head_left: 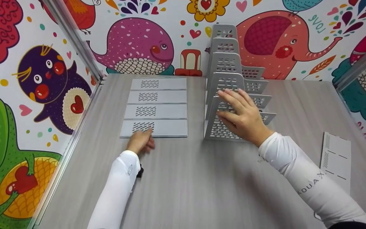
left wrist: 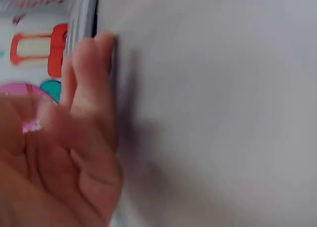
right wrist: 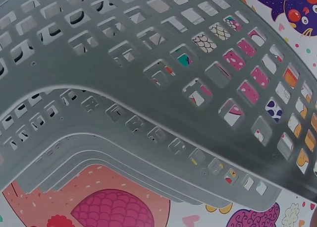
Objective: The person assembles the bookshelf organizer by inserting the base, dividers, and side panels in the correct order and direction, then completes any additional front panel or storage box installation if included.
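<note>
White sleeves (head_left: 307, 179), nearest the camera, cover both forearms at the bottom of the head view; grey letters run along the right one. Out of the left cuff comes the left hand (head_left: 140, 142), its fingers loosely bent and holding nothing. One fingertip lies over the slots of the nearest white panel; whether it touches cannot be told. In the left wrist view, blurred, the same fingers curve beside a pale surface.

On the other side, the right hand (head_left: 244, 119) has its fingers stretched long and close together, the thumb set apart below them. They are in front of a row of grey holders (head_left: 226, 77), with the fingertips at about the level of the front holder's top edge; contact is unclear.

Five holders stand upright, one behind another, punched all over with small rectangular holes, and low pierced side pieces stick out to the right. The right wrist view is filled by their curved, perforated edges, nested in layers.

Left of the holders and apart from them, four white panels (head_left: 171, 111) lie in a column, each with a patch of slanted dark slots. Further right, a slotted white board (head_left: 338, 159) lies partly behind the right sleeve. Everything rests on a pale wood-grain tabletop (head_left: 183, 187). Behind it, cartoon walls show a purple whale (head_left: 138, 41) and a coral-red elephant (head_left: 297, 30).
</note>
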Demonstrator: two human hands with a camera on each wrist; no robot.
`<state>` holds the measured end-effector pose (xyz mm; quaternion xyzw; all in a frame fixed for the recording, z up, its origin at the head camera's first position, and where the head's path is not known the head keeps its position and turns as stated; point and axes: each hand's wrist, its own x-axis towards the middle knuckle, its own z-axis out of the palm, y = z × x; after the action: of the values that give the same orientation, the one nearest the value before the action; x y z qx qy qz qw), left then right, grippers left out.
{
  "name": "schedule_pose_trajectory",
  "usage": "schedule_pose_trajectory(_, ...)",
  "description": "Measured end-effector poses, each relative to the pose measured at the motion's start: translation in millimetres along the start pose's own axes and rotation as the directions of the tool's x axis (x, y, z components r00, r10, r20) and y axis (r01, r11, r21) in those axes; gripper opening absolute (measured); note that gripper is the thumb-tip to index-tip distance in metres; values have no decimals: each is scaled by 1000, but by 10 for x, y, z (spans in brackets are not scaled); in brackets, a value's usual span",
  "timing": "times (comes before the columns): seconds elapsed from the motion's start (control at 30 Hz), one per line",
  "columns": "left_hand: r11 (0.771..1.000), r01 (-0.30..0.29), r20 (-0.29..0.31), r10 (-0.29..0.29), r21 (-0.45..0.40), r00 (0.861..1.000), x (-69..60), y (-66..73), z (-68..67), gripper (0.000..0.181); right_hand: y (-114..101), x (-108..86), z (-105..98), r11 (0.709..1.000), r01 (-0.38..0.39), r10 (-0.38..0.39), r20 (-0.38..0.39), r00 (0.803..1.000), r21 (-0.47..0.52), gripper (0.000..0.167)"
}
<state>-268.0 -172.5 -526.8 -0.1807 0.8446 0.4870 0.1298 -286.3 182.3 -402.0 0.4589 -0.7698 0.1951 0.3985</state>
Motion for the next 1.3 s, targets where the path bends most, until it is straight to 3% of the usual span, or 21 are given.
schedule_pose_trajectory(0.03,986,-81,-45,89,148,995,15,13,-31,43,0,1,1,1000,5,-5,-6,1000,1,12)
schedule_pose_trajectory(0.07,949,-145,-79,173,278,982,33,22,-66,36,-2,3,2,1000,12,-12,-12,1000,1,12)
schedule_pose_trajectory(0.13,854,-217,-86,290,472,953,70,11,-149,36,-14,4,5,1000,27,-26,-21,999,3,11)
schedule_pose_trajectory(0.17,813,-232,-50,304,535,951,83,-12,-193,45,-23,5,9,999,33,-33,-23,999,5,11)
schedule_pose_trajectory(0.23,768,-233,51,253,597,966,95,-79,-268,64,-48,-3,19,999,48,-47,-28,998,10,10)
schedule_pose_trajectory(0.33,749,-197,132,147,633,980,89,-174,-331,75,-94,-26,29,998,59,-58,-33,998,22,9)
schedule_pose_trajectory(0.4,753,-177,128,124,634,984,79,-198,-341,73,-119,-37,34,998,52,-51,-39,998,26,9)
schedule_pose_trajectory(0.57,746,-156,80,137,647,987,3,-95,-317,70,-151,-42,36,1000,22,-20,-70,997,19,9)
schedule_pose_trajectory(0.67,709,-156,73,147,687,986,-80,29,-271,71,-164,-45,31,999,30,-29,-110,993,10,8)
schedule_pose_trajectory(0.83,626,-150,31,196,765,980,-177,192,-44,70,-158,-44,15,999,36,-35,-135,990,3,8)
schedule_pose_trajectory(1.0,580,-44,-59,156,813,986,-214,295,355,77,-128,-54,-1,1000,17,-18,-117,993,-12,8)
schedule_pose_trajectory(1.1,524,1,-91,146,852,985,-243,360,603,77,-123,-63,7,1000,15,-16,-120,993,-13,8)
schedule_pose_trajectory(1.17,482,8,-92,151,876,984,-271,408,716,70,-125,-61,17,1000,21,-22,-129,991,-11,8)
schedule_pose_trajectory(1.23,407,-12,-61,168,913,984,-301,463,779,65,-132,-59,25,1000,27,-27,-134,991,-6,8)
schedule_pose_trajectory(1.3,351,-22,-33,152,936,988,-315,523,817,64,-145,-62,34,999,33,-33,-139,990,0,8)
